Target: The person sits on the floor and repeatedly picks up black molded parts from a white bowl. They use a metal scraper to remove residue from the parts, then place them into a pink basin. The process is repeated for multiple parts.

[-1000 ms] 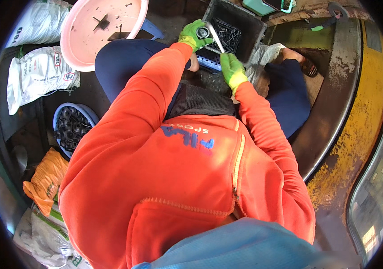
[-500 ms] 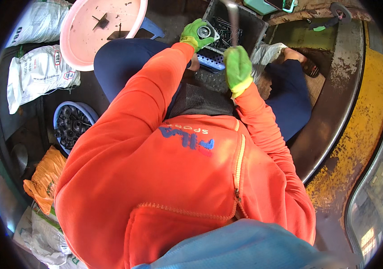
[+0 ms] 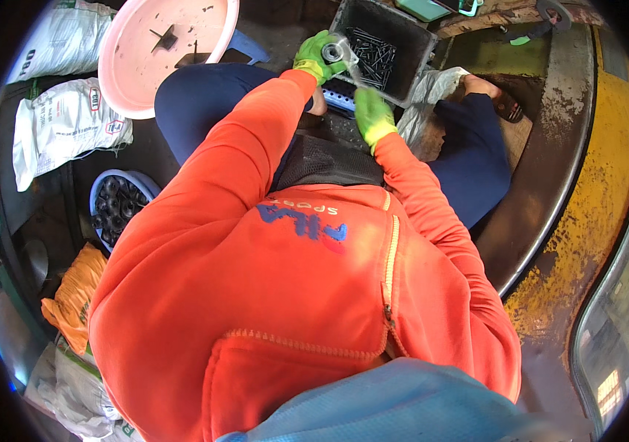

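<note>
By the black bin (image 3: 389, 18), left hand (image 3: 314, 57) grips a metal part (image 3: 332, 52), right hand (image 3: 375, 115) a blurred tool (image 3: 355, 74), fingers closed.

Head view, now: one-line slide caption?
Gloved left hand holding a round part, gloved right hand gripping a blurred tool, beside a dark bin of thin rods.

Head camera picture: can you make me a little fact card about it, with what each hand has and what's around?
Left hand: green glove, gripping a round metal part
Right hand: green glove, holding a metal tool, blurred
Tool touching part: cannot tell
Dark crate: beyond the hands, with thin dark rods inside
Pink basin: far left, with dark pieces in it
Blue tub: at left, full of black parts
Orange bag: nearer than the blue tub
</note>
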A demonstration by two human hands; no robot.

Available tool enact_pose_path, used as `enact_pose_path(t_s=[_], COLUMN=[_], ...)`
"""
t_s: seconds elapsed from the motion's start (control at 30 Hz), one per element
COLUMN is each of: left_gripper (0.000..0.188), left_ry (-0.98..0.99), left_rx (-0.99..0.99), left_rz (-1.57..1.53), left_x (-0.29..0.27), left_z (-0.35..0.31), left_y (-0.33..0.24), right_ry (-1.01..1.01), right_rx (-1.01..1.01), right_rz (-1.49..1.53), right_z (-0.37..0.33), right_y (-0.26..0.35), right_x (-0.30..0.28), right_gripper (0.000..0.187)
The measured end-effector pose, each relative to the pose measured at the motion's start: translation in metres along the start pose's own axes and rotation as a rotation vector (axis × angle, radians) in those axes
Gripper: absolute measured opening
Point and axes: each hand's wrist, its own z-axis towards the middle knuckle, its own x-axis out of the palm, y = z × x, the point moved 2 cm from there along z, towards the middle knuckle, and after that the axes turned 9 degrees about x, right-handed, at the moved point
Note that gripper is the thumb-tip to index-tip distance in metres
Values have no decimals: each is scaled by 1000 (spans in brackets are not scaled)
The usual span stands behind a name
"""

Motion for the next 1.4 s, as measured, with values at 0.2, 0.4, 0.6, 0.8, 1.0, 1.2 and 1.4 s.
enact_pose_path(t_s=[0.2, 0.4, 0.6, 0.8, 1.0, 1.2, 1.4], left_gripper=[75, 77, 73, 74, 73, 75, 74], left_ry=[47, 86, 1, 51, 35, 60, 48], left_rx=[-43, -58, -13, -39, -12, 21, 27], left_rz=[-26, -62, -71, -24, -43, -6, -47], left_x=[0, 2, 0, -1, 2, 11, 6], left_z=[-1, 1, -2, 2, -1, -3, -1], left_y=[0, 2, 0, -2, 2, 6, 6], right_ry=[-290, 173, -293, 56, -229, -30, 47], right_rx=[-168, 229, -76, 188, -46, 59, 137], right_rz=[461, -85, 487, -5, 532, 175, 41], right_z=[4, 10, -1, 5, -6, -4, 0], right_y=[-12, -14, -6, -9, -5, -9, -15], right_x=[0, 11, -4, 9, -9, -2, 2], right_gripper=[27, 56, 29, 42, 34, 44, 39])
